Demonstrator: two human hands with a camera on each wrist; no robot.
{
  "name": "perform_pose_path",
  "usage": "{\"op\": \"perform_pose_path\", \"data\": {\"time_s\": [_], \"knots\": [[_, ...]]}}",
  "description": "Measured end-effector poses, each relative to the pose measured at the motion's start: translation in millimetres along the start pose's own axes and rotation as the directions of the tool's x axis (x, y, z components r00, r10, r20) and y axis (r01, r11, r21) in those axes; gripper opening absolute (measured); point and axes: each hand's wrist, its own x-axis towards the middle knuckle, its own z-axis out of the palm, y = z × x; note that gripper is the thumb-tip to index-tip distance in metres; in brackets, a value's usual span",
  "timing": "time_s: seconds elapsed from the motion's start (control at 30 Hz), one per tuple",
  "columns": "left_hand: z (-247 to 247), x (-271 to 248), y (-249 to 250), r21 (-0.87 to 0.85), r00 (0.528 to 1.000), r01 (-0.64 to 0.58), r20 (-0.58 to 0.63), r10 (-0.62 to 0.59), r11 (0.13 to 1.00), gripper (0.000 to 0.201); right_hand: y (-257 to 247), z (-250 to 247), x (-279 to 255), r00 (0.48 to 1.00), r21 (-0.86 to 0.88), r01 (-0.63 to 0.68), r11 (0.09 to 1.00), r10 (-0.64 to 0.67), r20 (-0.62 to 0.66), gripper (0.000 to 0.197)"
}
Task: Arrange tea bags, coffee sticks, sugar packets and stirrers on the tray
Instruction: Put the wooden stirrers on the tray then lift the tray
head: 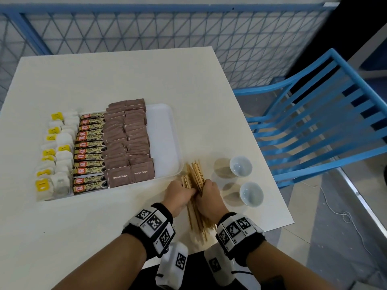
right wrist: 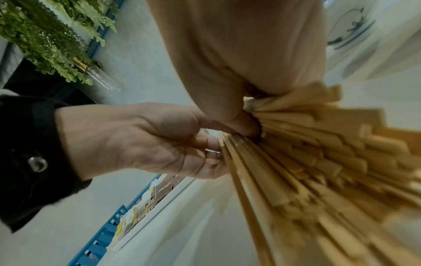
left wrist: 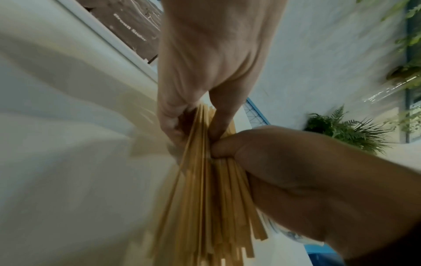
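Both hands grip one bundle of wooden stirrers (head: pixel 195 185) just off the tray's (head: pixel 165 130) near right corner, over the table (head: pixel 117 74) close to its near edge. The left hand (head: pixel 179 194) has its fingers curled round the bundle from the left, and the right hand (head: pixel 209 194) has its fingers curled round it from the right; the two hands touch at the middle of the sticks. In the left wrist view the left hand's fingers (left wrist: pixel 173 118) and thumb pinch the sticks, with the right hand (left wrist: pixel 296 180) clamped just below. In the right wrist view the right thumb (right wrist: pixel 239 124) presses into the fanned bundle (right wrist: pixel 318 162), and the left hand (right wrist: pixel 148 140) closes on it beside. The far ends of the stirrers fan out toward the tray's right rim; the near ends reach back between the wrists. On the tray, tea bags (head: pixel 56 151) fill the left edge, coffee sticks (head: pixel 90 151) lie in a column next to them, and sugar packets (head: pixel 127 141) form two columns in the middle; the strip along the right rim is bare. Two white cups (head: pixel 240 165) stand on the table right of the stirrers, near its right edge. A blue chair (head: pixel 318 122) stands beyond that edge.
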Motion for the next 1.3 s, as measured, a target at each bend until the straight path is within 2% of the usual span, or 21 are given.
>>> {"op": "perform_pose_path", "data": {"time_s": [0.07,0.17,0.33,0.4,0.47,0.6,0.77,0.9,1.03,1.1,1.17,1.2,1.3], "knots": [[4,-2,0,0.017,1.000,-0.008,-0.002,0.008,1.000,0.007,2,-1,0,1.000,0.073,-0.004,0.997,0.005,-0.023,0.027],[10,-4,2,0.057,0.999,-0.025,-0.038,0.028,0.998,0.020,6,-2,3,0.999,0.159,-0.017,0.987,0.022,-0.034,0.024],[14,-5,9,0.124,0.993,-0.093,-0.055,0.101,0.988,0.012,7,-1,11,0.997,0.237,-0.069,0.969,0.075,-0.015,0.022],[13,-2,10,0.109,0.995,-0.069,-0.063,0.076,0.992,0.016,6,-3,12,0.996,0.260,-0.094,0.961,0.094,0.013,0.023],[13,1,11,0.064,0.997,-0.006,-0.076,0.011,0.998,0.004,4,-2,13,0.994,0.269,-0.110,0.957,0.103,0.039,0.025],[12,4,13,-0.038,0.999,0.039,-0.030,-0.040,0.999,0.028,-3,-1,11,0.995,0.241,-0.097,0.966,0.091,0.036,0.027],[7,3,17,-0.223,0.995,0.091,0.068,-0.078,0.971,0.027,-5,-7,12,0.999,0.350,-0.054,0.935,0.051,0.017,0.024],[12,1,19,-0.248,0.993,0.094,0.093,-0.073,0.964,0.051,6,4,22,1.000,0.402,0.003,0.915,-0.001,-0.004,0.026],[18,-3,25,-0.340,0.988,0.135,0.121,-0.099,0.931,0.045,15,20,30,1.000,0.424,0.009,0.906,-0.009,-0.002,0.037],[20,-6,28,-0.347,0.988,0.138,0.118,-0.103,0.928,0.059,1,11,18,0.999,0.401,0.041,0.915,-0.036,-0.019,0.040],[24,-3,25,-0.307,0.990,0.132,0.093,-0.108,0.943,0.085,-8,4,9,0.998,0.430,0.064,0.900,-0.046,-0.053,0.037],[24,-1,25,-0.301,0.991,0.131,0.073,-0.114,0.944,0.086,-8,4,7,0.998,0.446,0.058,0.893,-0.038,-0.054,0.035],[21,6,25,-0.360,0.991,0.129,0.023,-0.129,0.924,0.059,-8,7,8,0.990,0.417,0.130,0.900,-0.095,-0.104,0.030]]}}
